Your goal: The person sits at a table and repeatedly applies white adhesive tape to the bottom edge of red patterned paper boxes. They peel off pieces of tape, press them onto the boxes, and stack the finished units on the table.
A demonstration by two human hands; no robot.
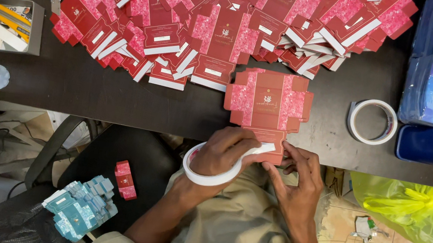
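Pink flat carton blank (267, 105) lies at the dark table's (86, 94) near edge. The left hand (223, 153) grips a white tape roll (211, 174) there; the right hand's (296, 179) fingers pinch the blank's bottom flap.

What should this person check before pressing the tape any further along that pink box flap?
1. Flat box blank lies flat on the table: ok.
2. Right hand steadies the flap: ok.
3. Tape roll secure on the left hand: ok.
4. White tape strip lined up along the flap edge: cannot tell.
5. Spare tape roll within reach: ok.
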